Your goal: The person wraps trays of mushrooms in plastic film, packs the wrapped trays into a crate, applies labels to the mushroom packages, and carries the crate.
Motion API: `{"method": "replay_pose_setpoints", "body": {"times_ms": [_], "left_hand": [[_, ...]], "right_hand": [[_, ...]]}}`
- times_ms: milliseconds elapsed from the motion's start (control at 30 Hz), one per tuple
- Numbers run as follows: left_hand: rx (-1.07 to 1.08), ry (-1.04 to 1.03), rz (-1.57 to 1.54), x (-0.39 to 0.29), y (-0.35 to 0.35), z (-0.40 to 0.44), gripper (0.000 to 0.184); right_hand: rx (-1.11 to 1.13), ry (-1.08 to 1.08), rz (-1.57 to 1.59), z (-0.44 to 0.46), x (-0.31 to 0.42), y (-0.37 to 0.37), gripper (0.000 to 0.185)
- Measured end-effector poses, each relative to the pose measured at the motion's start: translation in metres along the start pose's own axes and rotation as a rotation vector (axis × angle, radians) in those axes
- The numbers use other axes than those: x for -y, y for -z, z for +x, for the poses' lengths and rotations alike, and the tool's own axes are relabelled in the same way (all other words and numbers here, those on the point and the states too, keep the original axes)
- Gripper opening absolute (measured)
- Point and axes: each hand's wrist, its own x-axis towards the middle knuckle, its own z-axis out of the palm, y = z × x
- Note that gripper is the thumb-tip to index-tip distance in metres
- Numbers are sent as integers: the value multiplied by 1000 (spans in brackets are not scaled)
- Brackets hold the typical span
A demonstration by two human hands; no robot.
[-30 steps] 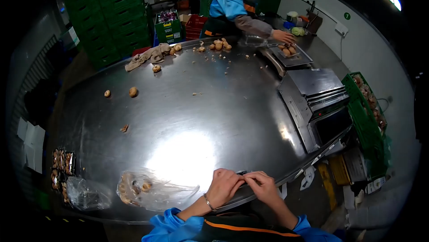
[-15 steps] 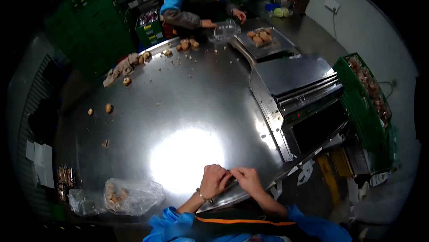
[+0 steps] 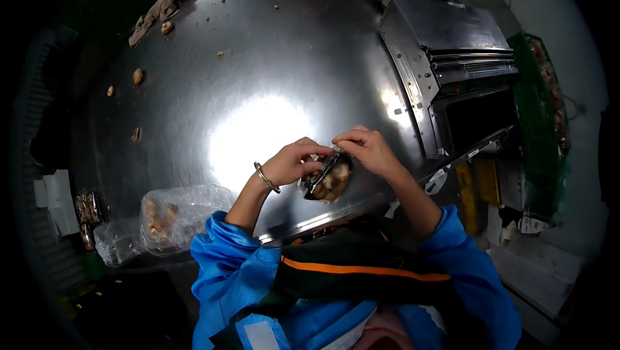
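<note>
A small clear-film pack of brown and pale mushrooms [image 3: 334, 181] sits at the near edge of the steel table, just in front of my body. My left hand [image 3: 294, 163] has its fingers closed on the pack's dark, shiny film at the upper left. At the pack's top corner, my right hand [image 3: 365, 148] pinches the film between thumb and fingers. The fingertips of both hands are close together there. Parts of the pack are hidden beneath my left fingers.
A clear plastic bag with mushrooms [image 3: 155, 221] lies at the near left, beside dark packs [image 3: 87, 211]. Loose mushrooms [image 3: 138, 76] and a crumpled cloth [image 3: 158, 13] are farther off. On the right stand a steel wrapping machine [image 3: 452, 59] and a green crate [image 3: 539, 124].
The view has tilted down toward my body, and the co-worker is out of sight. My hands have come slightly apart, and the mushroom pack now shows between them.
</note>
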Motion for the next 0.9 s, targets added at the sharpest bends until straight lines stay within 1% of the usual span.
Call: {"method": "replay_pose_setpoints", "body": {"times_ms": [33, 100, 200, 233, 267, 333, 400, 467, 500, 533, 600, 633, 667, 700, 767, 833, 900], "left_hand": [[8, -28, 75, 0, 1, -3, 30], [18, -95, 230, -4, 5, -7, 31], [-64, -177, 205, 2, -6, -11, 26], [-125, -239, 293, 4, -11, -12, 20], [-196, -392, 418, 7, -14, -13, 19], [-289, -577, 571, 14, -17, -14, 20], [-267, -622, 682, 16, -15, -15, 20], [-182, -547, 695, 15, -14, -14, 19], [-109, -513, 640, 17, -9, -12, 21], [-36, -477, 582, 19, -5, -10, 22], [97, -396, 406, 18, 3, -13, 24], [164, -351, 320, 18, 7, -15, 25], [176, -361, 359, 22, 7, -15, 24], [142, -393, 423, 26, 4, -15, 23], [97, -463, 536, 34, -2, -12, 21], [40, -591, 673, 37, -3, -15, 19], [-35, -697, 767, 43, -8, -17, 18]], "right_hand": [[-29, 30, -17, -2, 1, -4, 15], [-75, 22, -12, -6, 4, -12, 15], [-193, 16, -39, -10, 6, -23, 15], [-243, 18, -53, -11, 6, -25, 15], [-268, 8, -89, -13, 6, -28, 15], [-325, 21, -162, -14, 7, -32, 15], [-372, 7, -195, -15, 5, -36, 14], [-369, -10, -153, -18, 7, -41, 14], [-362, -39, -143, -20, 13, -43, 14], [-344, 15, -98, -20, 7, -47, 14], [-350, 28, -167, -24, 4, -50, 14], [-344, -5, -154, -24, 4, -51, 13], [-335, -38, -140, -26, 4, -50, 13], [-322, -71, -127, -26, 3, -51, 13], [-367, -40, -134, -27, 6, -57, 13], [-407, -31, -162, -25, 6, -61, 13], [-379, -78, -92, -25, 3, -62, 13]]}}
